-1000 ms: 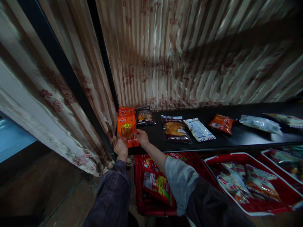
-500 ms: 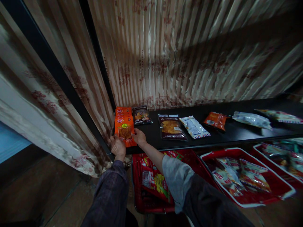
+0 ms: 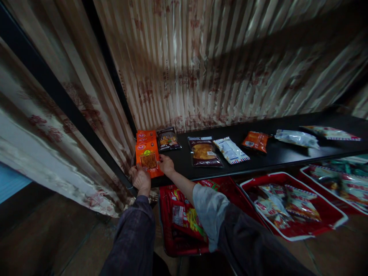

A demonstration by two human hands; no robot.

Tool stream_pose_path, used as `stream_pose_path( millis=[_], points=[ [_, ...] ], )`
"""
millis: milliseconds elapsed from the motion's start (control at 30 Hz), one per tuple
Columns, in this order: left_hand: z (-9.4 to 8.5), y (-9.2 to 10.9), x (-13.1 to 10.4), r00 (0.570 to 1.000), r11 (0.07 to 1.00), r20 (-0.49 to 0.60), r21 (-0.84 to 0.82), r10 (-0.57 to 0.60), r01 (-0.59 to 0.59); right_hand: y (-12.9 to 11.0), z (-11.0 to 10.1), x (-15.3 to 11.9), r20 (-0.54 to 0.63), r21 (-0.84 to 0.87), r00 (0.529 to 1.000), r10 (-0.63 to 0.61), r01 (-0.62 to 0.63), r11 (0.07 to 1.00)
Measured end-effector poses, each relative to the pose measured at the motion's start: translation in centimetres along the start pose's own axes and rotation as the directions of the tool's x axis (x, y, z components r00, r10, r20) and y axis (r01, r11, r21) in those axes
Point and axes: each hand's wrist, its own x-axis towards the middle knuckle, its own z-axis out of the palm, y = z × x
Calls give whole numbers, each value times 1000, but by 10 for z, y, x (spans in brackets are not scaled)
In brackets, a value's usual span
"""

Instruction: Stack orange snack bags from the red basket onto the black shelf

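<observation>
At the left end of the black shelf, an orange snack packet with a window of brown sticks lies flat. My left hand closes on its front left corner, the fingertips partly hidden. My right hand pinches the packet's right edge with bent fingers. Behind it, partly covered, lies a second orange packet of the same look. Just to the right sits a dark snack packet with a food picture on it.
Farther right on the shelf lie a brown packet, a white packet, a small orange packet and more bags. Red baskets of snacks stand below the shelf's front edge. A black post and striped curtains bound the left and back.
The view has shifted slightly, so the shelf goods sit a little farther left and higher. Both hands stay at the front orange packet, which keeps its place over the rear one.
</observation>
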Motion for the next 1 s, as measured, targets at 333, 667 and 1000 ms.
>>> stream_pose_path(
  millis=[333,667,1000],
  points=[
    [-3,4,-3,1000,999,-30,-38,-4,3,10,-2,-23,-135,136,985,-109,127,982],
    [-34,13,-44,976,967,-105,-147,192,-207,65,-41,-119,-254,381,934,-250,334,862],
    [-9,12,-207,595,967,767,-242,240,-78,197,-30,-213,282,12,936,210,-222,975]
  ],
)
